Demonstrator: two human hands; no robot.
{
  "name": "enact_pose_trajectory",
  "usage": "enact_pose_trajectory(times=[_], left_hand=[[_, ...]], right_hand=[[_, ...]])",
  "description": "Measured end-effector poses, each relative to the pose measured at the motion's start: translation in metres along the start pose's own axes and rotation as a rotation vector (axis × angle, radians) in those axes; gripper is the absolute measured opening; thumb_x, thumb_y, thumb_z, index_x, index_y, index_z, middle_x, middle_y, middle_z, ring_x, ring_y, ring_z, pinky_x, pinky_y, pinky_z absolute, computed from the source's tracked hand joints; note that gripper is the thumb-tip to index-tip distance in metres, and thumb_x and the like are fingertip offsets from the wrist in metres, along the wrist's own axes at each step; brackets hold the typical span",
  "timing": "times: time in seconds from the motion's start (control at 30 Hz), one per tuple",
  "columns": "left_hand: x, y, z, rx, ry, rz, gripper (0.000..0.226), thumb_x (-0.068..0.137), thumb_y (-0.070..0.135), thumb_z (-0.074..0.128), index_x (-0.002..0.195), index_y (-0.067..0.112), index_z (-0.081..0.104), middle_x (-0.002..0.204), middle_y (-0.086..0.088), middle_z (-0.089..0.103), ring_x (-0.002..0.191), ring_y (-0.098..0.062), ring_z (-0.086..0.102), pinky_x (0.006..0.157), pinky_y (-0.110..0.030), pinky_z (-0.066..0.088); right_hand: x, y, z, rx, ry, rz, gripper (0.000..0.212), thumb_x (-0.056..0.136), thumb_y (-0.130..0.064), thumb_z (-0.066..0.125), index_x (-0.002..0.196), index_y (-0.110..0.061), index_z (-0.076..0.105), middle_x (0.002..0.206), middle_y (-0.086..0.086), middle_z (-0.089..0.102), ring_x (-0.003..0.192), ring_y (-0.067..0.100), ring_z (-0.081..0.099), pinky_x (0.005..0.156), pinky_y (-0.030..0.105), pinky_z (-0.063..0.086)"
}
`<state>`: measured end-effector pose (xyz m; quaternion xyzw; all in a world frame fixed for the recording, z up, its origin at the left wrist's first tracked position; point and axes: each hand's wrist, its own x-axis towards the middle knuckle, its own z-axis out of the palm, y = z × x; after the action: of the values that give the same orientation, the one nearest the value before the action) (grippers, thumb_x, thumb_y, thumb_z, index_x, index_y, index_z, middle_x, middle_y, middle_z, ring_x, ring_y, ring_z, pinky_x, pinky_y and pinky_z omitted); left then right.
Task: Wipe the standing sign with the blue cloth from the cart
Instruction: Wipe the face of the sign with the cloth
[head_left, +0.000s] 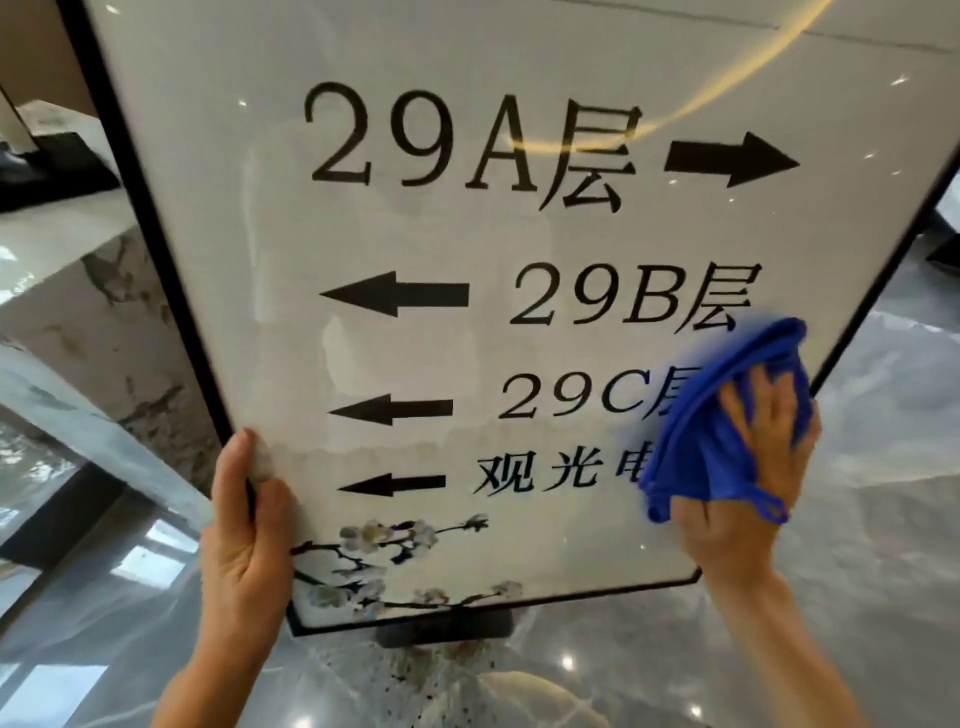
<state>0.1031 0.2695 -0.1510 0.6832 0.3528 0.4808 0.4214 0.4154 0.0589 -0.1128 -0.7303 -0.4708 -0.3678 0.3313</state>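
Observation:
The standing sign (467, 249) fills most of the head view: a white glossy panel in a thin black frame, with black floor numbers, arrows and a flower branch at the bottom. My left hand (249, 530) grips its lower left edge, thumb on the glass. My right hand (763, 467) presses the blue cloth (696, 441) flat against the lower right part of the panel, covering the ends of two text lines. A faint smeared patch shows across the panel's middle.
The sign's dark base (447, 631) stands on a shiny grey marble floor (857, 597). A white marble ledge or counter (62, 260) runs along the left, with a black object (47, 171) on it. Dark shapes sit at the far right edge.

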Motion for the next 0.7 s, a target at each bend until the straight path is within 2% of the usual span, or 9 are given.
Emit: enact_pose_trajectory(times=[0.07, 0.2, 0.33, 0.43, 0.47, 0.53, 0.57, 0.63, 0.7], left_hand=[[-0.005, -0.004, 0.002, 0.007, 0.005, -0.017, 0.040, 0.098, 0.052, 0.035, 0.131, 0.075, 0.030, 0.133, 0.056, 0.034, 0.121, 0.026, 0.038, 0.105, -0.001, 0.029], [0.000, -0.005, 0.006, 0.012, 0.025, 0.011, 0.037, 0.102, 0.058, 0.033, 0.135, 0.071, 0.028, 0.136, 0.053, 0.036, 0.121, 0.023, 0.040, 0.102, 0.000, 0.031], [-0.006, -0.008, 0.004, -0.012, 0.010, 0.087, 0.050, 0.104, 0.033, 0.034, 0.138, 0.069, 0.028, 0.140, 0.050, 0.034, 0.125, 0.026, 0.035, 0.101, 0.002, 0.029], [-0.006, -0.012, 0.004, -0.035, 0.002, 0.092, 0.049, 0.104, 0.034, 0.034, 0.137, 0.070, 0.028, 0.143, 0.050, 0.031, 0.129, 0.024, 0.033, 0.107, -0.002, 0.027], [-0.005, -0.013, 0.004, -0.041, -0.003, 0.092, 0.048, 0.104, 0.035, 0.034, 0.137, 0.070, 0.028, 0.144, 0.049, 0.030, 0.131, 0.023, 0.032, 0.108, -0.004, 0.026], [-0.002, -0.012, 0.002, -0.065, -0.026, 0.095, 0.043, 0.106, 0.042, 0.036, 0.138, 0.069, 0.028, 0.144, 0.050, 0.029, 0.132, 0.022, 0.031, 0.110, -0.006, 0.026], [-0.001, -0.011, 0.001, -0.077, -0.038, 0.096, 0.040, 0.105, 0.048, 0.036, 0.138, 0.069, 0.028, 0.144, 0.050, 0.028, 0.132, 0.022, 0.031, 0.109, -0.005, 0.025], [0.001, -0.012, 0.000, -0.081, -0.058, 0.112, 0.039, 0.103, 0.053, 0.035, 0.138, 0.069, 0.027, 0.143, 0.052, 0.028, 0.131, 0.025, 0.029, 0.106, 0.000, 0.023], [0.001, -0.013, -0.001, -0.076, -0.072, 0.107, 0.040, 0.105, 0.047, 0.035, 0.137, 0.070, 0.027, 0.141, 0.055, 0.027, 0.130, 0.028, 0.027, 0.104, 0.002, 0.022]], right_hand=[[-0.016, 0.001, 0.004, 0.020, -0.013, 0.095, 0.050, 0.096, -0.024, 0.047, 0.144, -0.012, 0.047, 0.155, 0.004, 0.042, 0.143, 0.041, 0.036, 0.114, 0.069, 0.022], [-0.051, -0.008, 0.015, 0.142, -0.008, 0.346, 0.048, 0.082, -0.012, 0.045, 0.129, -0.024, 0.047, 0.138, 0.006, 0.054, 0.124, 0.048, 0.050, 0.108, 0.070, 0.031], [-0.090, -0.044, 0.046, 0.245, 0.015, 0.579, 0.036, 0.087, -0.015, 0.044, 0.119, -0.001, 0.053, 0.123, 0.025, 0.060, 0.113, 0.043, 0.057, 0.100, 0.065, 0.041], [-0.095, -0.107, 0.069, 0.225, -0.318, 0.907, 0.033, 0.081, -0.027, 0.049, 0.095, -0.047, 0.072, 0.114, 0.042, 0.059, 0.110, 0.054, 0.058, 0.094, 0.067, 0.046], [-0.098, -0.128, 0.078, 0.170, -0.382, 0.848, 0.033, 0.085, -0.028, 0.044, 0.092, -0.048, 0.071, 0.116, 0.037, 0.061, 0.112, 0.050, 0.060, 0.082, 0.077, 0.048], [-0.109, -0.177, 0.093, 0.060, -0.336, 0.405, 0.047, 0.101, -0.038, 0.022, 0.133, -0.030, 0.055, 0.144, 0.025, 0.047, 0.132, 0.042, 0.046, 0.096, 0.067, 0.027], [-0.114, -0.204, 0.098, 0.080, -0.319, 0.255, 0.055, 0.104, -0.045, 0.014, 0.151, -0.026, 0.035, 0.162, 0.012, 0.029, 0.148, 0.035, 0.028, 0.111, 0.073, 0.014], [-0.126, -0.247, 0.103, 0.116, -0.325, 0.109, 0.061, 0.103, -0.052, 0.013, 0.160, -0.028, 0.011, 0.170, -0.006, 0.005, 0.156, 0.020, 0.006, 0.123, 0.056, -0.002], [-0.143, -0.263, 0.103, 0.079, -0.355, 0.000, 0.063, 0.102, -0.053, 0.023, 0.160, -0.031, 0.013, 0.168, -0.011, 0.012, 0.156, 0.014, 0.008, 0.125, 0.051, 0.001]])
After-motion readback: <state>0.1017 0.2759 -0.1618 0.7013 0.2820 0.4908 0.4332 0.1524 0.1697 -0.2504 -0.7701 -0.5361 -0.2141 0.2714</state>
